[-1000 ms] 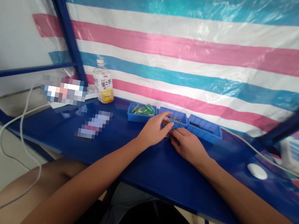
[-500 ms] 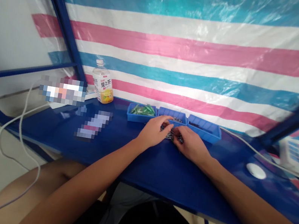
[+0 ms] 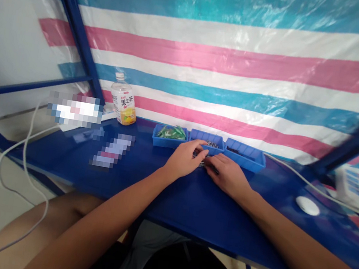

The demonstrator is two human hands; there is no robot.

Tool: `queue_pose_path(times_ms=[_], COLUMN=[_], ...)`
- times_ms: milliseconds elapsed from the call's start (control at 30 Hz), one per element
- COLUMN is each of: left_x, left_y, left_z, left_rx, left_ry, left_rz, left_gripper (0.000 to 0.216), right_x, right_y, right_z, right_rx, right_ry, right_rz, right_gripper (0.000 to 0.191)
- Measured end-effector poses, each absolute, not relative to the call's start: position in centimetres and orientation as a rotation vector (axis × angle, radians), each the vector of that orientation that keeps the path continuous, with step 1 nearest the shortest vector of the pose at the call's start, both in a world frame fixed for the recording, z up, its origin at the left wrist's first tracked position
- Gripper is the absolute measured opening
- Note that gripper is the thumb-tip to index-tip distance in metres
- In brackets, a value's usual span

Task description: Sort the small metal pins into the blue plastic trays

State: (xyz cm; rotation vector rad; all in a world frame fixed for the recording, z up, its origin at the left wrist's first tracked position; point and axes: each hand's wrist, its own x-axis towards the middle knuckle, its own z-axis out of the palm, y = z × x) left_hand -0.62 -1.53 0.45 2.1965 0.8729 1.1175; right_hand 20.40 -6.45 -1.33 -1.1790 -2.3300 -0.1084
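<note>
Small shiny metal pieces (image 3: 201,162) lie in a pile on the blue desk, just in front of the middle bin. My left hand (image 3: 186,157) curls around the pile's left side, its thumb and forefinger bent over the pieces. From the right, my right hand (image 3: 226,172) has its fingers closed in on the same pieces; its fingertips are partly hidden. Behind my hands is a row of blue bins: one with green pieces (image 3: 173,132), a middle bin with small metal parts (image 3: 212,144), and a right bin (image 3: 247,161) with a few thin dark pieces.
A drink bottle (image 3: 124,102) stands at the back left of the desk (image 3: 184,204). Blurred-out items lie left of the bins. A white mouse (image 3: 307,205) and a pale cable (image 3: 299,176) are on the right. Striped plastic sheeting (image 3: 226,59) hangs behind, between blue metal posts.
My right hand has turned slightly and its fingers have moved a little toward the left, covering more of the metal pieces. My left hand is nearly still.
</note>
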Motion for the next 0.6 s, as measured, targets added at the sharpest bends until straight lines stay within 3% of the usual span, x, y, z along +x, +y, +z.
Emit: queue_pose_path(times_ms=[367,600], left_x=[-0.7,-0.75], left_y=[-1.69,-1.85], left_z=[0.53,0.28], left_rx=[2.267,2.286], left_ry=[0.883,0.836], left_rz=[1.16,0.987], left_gripper=[0.032,0.036], right_x=[21.24,20.65], right_y=[-6.06,-6.66], right_z=[-1.5,-0.98], right_rx=[-1.277,-1.248], right_ry=[-1.891,-1.775], right_rz=[0.026,-0.108], right_gripper=[0.018,0.013])
